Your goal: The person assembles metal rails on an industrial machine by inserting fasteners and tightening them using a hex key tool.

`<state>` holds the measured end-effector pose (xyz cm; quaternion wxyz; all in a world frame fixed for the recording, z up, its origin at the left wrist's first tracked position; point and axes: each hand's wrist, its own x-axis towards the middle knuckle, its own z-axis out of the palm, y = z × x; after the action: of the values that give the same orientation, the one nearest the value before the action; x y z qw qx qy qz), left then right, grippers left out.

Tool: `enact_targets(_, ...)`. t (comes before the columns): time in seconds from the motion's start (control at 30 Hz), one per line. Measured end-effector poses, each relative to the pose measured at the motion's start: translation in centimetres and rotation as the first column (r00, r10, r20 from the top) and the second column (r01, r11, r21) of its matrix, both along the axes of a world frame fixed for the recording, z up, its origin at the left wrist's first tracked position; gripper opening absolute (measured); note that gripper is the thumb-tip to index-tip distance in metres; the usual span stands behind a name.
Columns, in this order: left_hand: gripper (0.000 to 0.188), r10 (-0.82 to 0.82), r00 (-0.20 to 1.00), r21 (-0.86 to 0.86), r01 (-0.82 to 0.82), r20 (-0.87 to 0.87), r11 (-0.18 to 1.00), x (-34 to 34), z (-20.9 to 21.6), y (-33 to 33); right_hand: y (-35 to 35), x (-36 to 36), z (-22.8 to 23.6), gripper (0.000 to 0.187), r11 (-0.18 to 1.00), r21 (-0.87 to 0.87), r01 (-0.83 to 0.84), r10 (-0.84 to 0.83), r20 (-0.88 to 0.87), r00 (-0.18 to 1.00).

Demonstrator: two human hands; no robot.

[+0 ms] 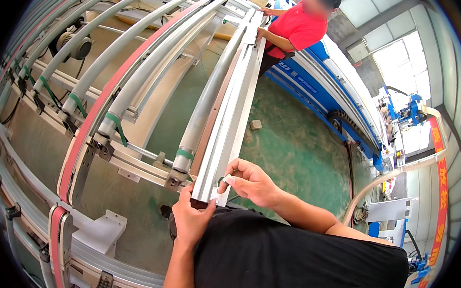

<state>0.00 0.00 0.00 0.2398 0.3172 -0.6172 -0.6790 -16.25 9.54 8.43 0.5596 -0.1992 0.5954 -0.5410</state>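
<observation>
Stretching away, long metal profile point(221, 136), grooved, silvery-white

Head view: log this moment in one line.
left hand: holding metal profile, near end | right hand: pinching small pale piece | co-worker: hands at far end

Place: from my distant seat I judge this to be a factory workshop;
Rollers point(198, 122): long and grey, in metal frames point(130, 163), beside a red belt point(75, 154);
Motor point(79, 46): bare, mounted among these frames;
Machine point(311, 90): large and long, blue and white;
Floor point(293, 151): green, with worn patches;
Banner point(441, 182): red and long, hanging near the large bright windows point(400, 59).
</observation>
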Motion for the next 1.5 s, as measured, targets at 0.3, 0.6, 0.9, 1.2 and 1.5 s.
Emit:
enact_targets(0.3, 0.049, -0.100, 0.994, 0.049, 0.102, -0.034, 0.994, 0.7, 0.0, -1.7, -2.1, 0.5, 0.0, 0.013, 0.996, 0.018, -0.084, 0.084, -0.409, 0.909)
enact_targets(0.6, 0.052, -0.112, 0.991, 0.144, 0.121, -0.070, 0.982, 0.4, -0.4, -2.2, -3.6, 0.3, 1.7, 0.015, 0.950, 0.154, -0.272, 0.292, -0.748, 0.596)
enact_targets(0.9, 0.050, -0.128, 0.991, 0.099, 0.130, -0.029, 0.987, 0.3, -0.1, -2.4, -5.2, 0.5, 1.5, 0.010, 0.900, 0.165, -0.404, 0.331, -0.862, 0.384)
enact_targets(1.2, 0.049, -0.066, 0.998, 0.042, 0.066, 0.001, 0.997, 0.0, -0.3, -2.1, -4.2, -1.3, 1.9, 0.014, 0.960, 0.018, -0.278, 0.141, -0.893, 0.428)
enact_targets(1.5, 0.035, -0.033, 0.999, -0.019, 0.033, -0.006, 0.999, -0.1, -3.2, -1.7, 0.1, -2.9, -0.1, 0.013, 0.983, 0.039, -0.179, 0.114, -0.895, 0.431)
